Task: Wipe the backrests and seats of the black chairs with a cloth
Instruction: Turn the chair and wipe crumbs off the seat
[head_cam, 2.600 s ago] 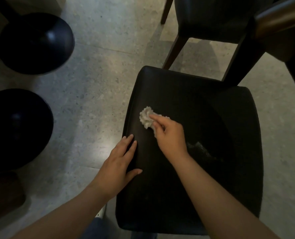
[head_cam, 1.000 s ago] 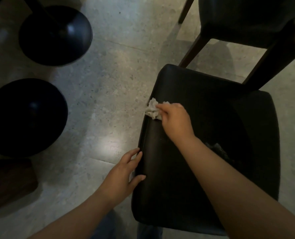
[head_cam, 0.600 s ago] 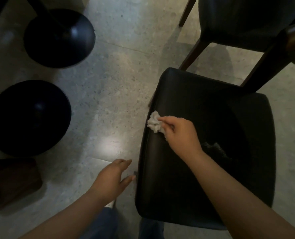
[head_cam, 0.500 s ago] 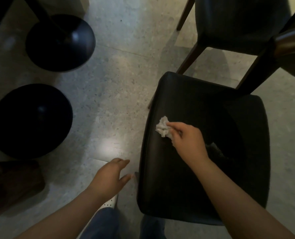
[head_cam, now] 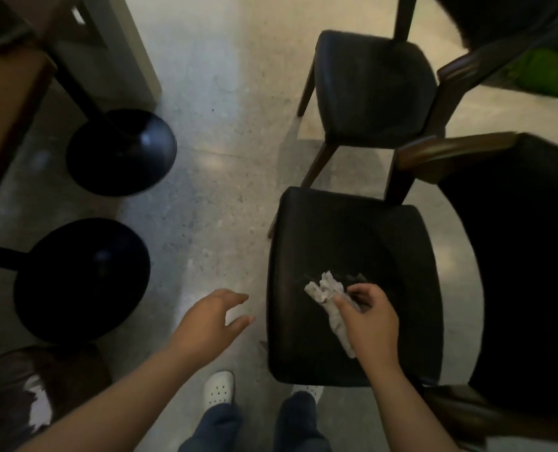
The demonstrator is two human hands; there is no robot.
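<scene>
Our right hand (head_cam: 370, 321) pinches the crumpled white cloth (head_cam: 324, 288) between curled fingers (head_cam: 355, 290), and the cloth lies on the seat (head_cam: 352, 236) of the nearest black chair (head_cam: 297, 347). Our left hand (head_cam: 210, 319) hangs over the floor (head_cam: 212, 207) just beside the seat, fingers loosely spread, holding nothing

the left hand (head_cam: 210, 319) and right hand (head_cam: 370, 319) are bare, as are the forearms (head_cam: 134, 386) down to the picture's edge. dark blue trousers (head_cam: 220, 429) cover the legs. white clog-style shoes (head_cam: 219, 388) have small round holes on top; the right one shows only partly.
</scene>
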